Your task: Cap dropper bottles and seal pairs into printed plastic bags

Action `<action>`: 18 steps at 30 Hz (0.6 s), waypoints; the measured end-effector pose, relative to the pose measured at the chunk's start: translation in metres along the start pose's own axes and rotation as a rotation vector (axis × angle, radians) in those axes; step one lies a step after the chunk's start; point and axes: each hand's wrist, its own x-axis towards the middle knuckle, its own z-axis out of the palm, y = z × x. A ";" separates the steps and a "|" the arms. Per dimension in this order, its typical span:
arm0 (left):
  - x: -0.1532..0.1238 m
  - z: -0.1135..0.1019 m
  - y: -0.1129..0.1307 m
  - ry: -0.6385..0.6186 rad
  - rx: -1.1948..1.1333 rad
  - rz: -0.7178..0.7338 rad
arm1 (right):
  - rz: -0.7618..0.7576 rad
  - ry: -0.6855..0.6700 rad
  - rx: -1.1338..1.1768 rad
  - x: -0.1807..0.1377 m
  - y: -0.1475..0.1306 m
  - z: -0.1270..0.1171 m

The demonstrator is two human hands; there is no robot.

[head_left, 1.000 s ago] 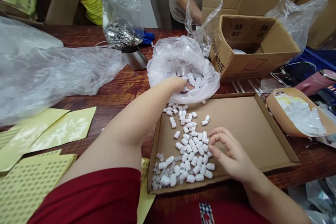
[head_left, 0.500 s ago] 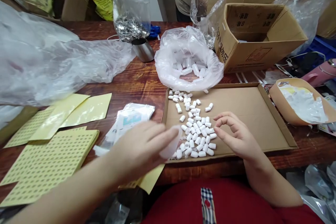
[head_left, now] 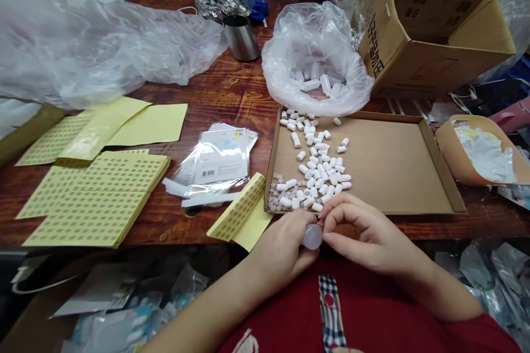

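My left hand (head_left: 285, 240) is closed around a small translucent plastic tube (head_left: 312, 236), its round end facing my right hand. Close beside it, my right hand (head_left: 360, 231) has thumb and forefinger bent together in a pinch; what they hold, if anything, is too small to make out. Just beyond both hands lies a shallow cardboard tray (head_left: 389, 165). Many small white capsule-shaped pieces (head_left: 323, 171) are strewn over its left half, and tiny clear bits (head_left: 278, 198) gather in its near left corner.
Yellow sticker sheets (head_left: 99, 198) and clear printed packets (head_left: 221, 157) lie to the left. Behind the tray sit an open plastic bag (head_left: 317, 58) of white tubes, a metal cup (head_left: 241, 38) and a cardboard box (head_left: 434, 38). An orange container (head_left: 449, 149) stands at right.
My left hand has moved right, bringing the tube in front of my body. My right hand has come back from over the tray to meet it. The camera view has tilted down.
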 end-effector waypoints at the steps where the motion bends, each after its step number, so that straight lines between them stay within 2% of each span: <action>1: 0.000 -0.001 0.002 -0.002 0.013 0.006 | 0.006 -0.006 -0.005 -0.001 0.000 0.001; 13: -0.003 -0.001 0.007 -0.005 0.121 0.007 | 0.048 0.004 -0.053 -0.005 0.003 0.007; 18: -0.004 -0.003 0.005 -0.024 0.120 -0.015 | 0.094 0.075 0.103 -0.001 0.011 0.012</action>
